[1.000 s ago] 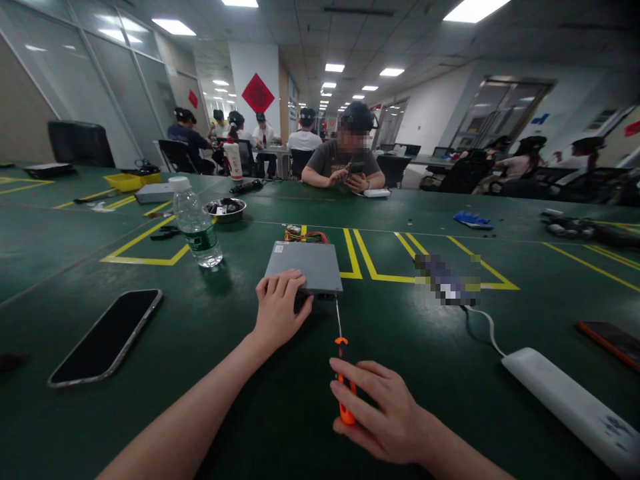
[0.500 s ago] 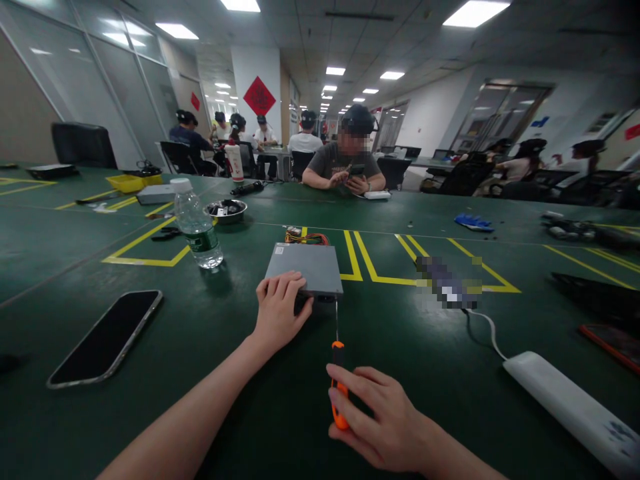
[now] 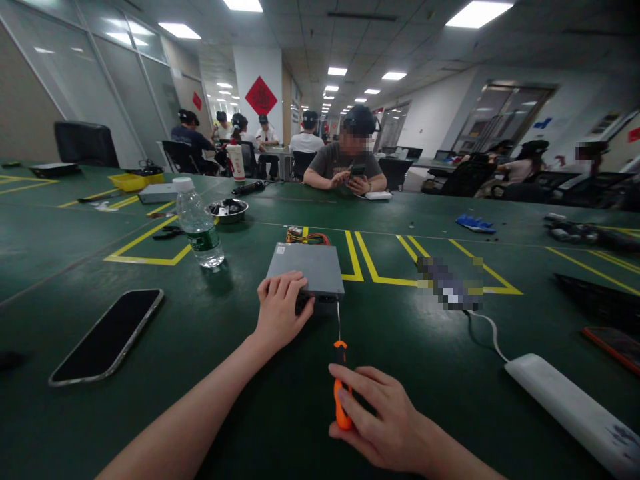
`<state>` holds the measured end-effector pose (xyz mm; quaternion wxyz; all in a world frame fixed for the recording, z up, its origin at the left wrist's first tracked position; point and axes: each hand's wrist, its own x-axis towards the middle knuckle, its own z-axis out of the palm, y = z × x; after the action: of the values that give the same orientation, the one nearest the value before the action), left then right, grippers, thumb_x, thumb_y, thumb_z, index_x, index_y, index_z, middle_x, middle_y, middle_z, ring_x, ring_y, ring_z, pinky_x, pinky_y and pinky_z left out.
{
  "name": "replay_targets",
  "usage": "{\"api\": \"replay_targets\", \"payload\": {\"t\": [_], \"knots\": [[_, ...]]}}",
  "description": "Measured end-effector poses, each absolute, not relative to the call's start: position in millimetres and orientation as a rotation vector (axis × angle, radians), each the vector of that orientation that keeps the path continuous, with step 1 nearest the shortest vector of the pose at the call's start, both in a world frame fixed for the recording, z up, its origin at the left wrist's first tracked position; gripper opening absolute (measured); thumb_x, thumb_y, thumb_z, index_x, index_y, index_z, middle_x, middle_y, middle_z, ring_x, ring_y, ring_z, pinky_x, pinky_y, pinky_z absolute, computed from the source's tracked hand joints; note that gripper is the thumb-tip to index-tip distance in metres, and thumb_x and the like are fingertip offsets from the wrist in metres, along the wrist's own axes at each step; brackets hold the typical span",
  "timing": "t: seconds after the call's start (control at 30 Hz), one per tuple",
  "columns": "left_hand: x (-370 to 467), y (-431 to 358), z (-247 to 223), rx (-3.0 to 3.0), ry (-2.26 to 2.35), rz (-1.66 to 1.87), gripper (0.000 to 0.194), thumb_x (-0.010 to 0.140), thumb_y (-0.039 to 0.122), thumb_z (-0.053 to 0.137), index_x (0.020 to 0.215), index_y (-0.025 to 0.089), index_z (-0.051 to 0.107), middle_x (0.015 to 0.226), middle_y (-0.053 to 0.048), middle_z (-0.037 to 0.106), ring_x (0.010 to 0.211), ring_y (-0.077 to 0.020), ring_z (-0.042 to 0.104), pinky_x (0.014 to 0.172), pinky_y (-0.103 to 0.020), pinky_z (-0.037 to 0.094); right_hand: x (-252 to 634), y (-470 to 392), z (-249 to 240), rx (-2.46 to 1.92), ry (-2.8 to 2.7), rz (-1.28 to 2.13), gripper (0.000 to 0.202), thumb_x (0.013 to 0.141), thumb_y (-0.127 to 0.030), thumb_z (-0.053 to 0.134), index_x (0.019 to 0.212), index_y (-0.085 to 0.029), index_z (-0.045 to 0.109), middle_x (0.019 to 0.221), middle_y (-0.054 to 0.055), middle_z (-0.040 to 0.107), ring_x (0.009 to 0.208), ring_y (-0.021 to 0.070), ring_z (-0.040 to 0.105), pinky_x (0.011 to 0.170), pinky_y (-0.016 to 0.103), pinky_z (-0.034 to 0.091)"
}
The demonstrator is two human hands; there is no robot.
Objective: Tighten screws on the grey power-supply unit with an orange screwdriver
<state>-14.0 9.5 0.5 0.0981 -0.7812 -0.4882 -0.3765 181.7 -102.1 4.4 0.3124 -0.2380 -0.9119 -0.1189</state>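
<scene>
A grey metal box (image 3: 313,263) with coloured wires (image 3: 317,238) at its far side lies on the green table (image 3: 240,427). My left hand (image 3: 283,303) rests over its near left corner, fingers on the top and thumb at the near face, gripping it. My right hand (image 3: 377,413) has its fingers closed round the orange and black handle of a screwdriver (image 3: 343,400). The screwdriver's thin shaft points away from me, and its tip meets the near face of the box close to the right corner. The exact contact point is too small to make out.
A water bottle (image 3: 200,230) and a metal bowl (image 3: 227,209) stand left of the box. A phone (image 3: 110,337) lies at the left, a white power strip (image 3: 570,407) at the right. Across the table a person (image 3: 345,160) holds a phone.
The fingers of my right hand have shifted slightly on the screwdriver's handle. My left hand keeps its hold on the box. The whole view has moved very slightly.
</scene>
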Motion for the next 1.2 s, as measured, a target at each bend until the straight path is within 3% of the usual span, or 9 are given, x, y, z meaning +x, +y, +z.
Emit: {"api": "replay_targets", "payload": {"t": [0.13, 0.3, 0.63, 0.87, 1.2], "knots": [[-13.7, 9.4, 0.1, -2.309, -1.454, -1.126, 0.024, 0.08, 0.031, 0.053, 0.104, 0.023, 0.052, 0.116, -0.006, 0.059, 0.11, -0.0231, 0.049, 0.092, -0.042, 0.027, 183.3, -101.7, 0.7, -0.64, -2.372, -0.248, 0.024, 0.091, -0.029, 0.046, 0.106, -0.01, 0.047, 0.104, 0.019, 0.063, 0.094, 0.019, 0.062, 0.077, 0.031, 0.051], [-13.5, 9.5, 0.0, -2.314, -1.455, -1.125, 0.025, 0.08, 0.031, 0.054, 0.103, 0.023, 0.052, 0.116, -0.006, 0.059, 0.111, -0.0232, 0.049, 0.092, -0.042, 0.027, 181.9, -102.1, 3.2, -0.671, -2.48, -0.232, 0.029, 0.092, -0.026, 0.036, 0.113, -0.01, 0.049, 0.106, 0.019, 0.062, 0.091, 0.0212, 0.063, 0.074, 0.034, 0.052], [-13.1, 8.7, 0.7, -2.317, -1.465, -1.123, 0.024, 0.081, 0.031, 0.053, 0.103, 0.023, 0.051, 0.116, -0.007, 0.058, 0.111, -0.024, 0.049, 0.091, -0.043, 0.027, 184.3, -100.1, -2.9, -0.699, -2.373, -0.222, 0.028, 0.09, -0.035, 0.046, 0.106, -0.012, 0.046, 0.106, 0.019, 0.062, 0.096, 0.0207, 0.061, 0.076, 0.032, 0.051], [-13.3, 9.8, -0.3, -2.319, -1.464, -1.12, 0.024, 0.08, 0.031, 0.053, 0.103, 0.024, 0.051, 0.117, -0.007, 0.058, 0.111, -0.0244, 0.049, 0.091, -0.043, 0.027, 180.8, -102.1, 6.4, -0.682, -2.484, -0.293, 0.027, 0.089, -0.026, 0.042, 0.11, -0.012, 0.051, 0.104, 0.02, 0.062, 0.091, 0.0222, 0.063, 0.07, 0.034, 0.052], [-13.5, 9.4, 0.2, -2.311, -1.461, -1.123, 0.024, 0.08, 0.031, 0.054, 0.103, 0.024, 0.051, 0.116, -0.007, 0.059, 0.109, -0.0242, 0.049, 0.09, -0.043, 0.028, 183.0, -103.2, 0.2, -0.729, -2.413, -0.229, 0.031, 0.091, -0.038, 0.044, 0.107, -0.012, 0.048, 0.109, 0.018, 0.061, 0.095, 0.0208, 0.062, 0.076, 0.031, 0.052]]}}
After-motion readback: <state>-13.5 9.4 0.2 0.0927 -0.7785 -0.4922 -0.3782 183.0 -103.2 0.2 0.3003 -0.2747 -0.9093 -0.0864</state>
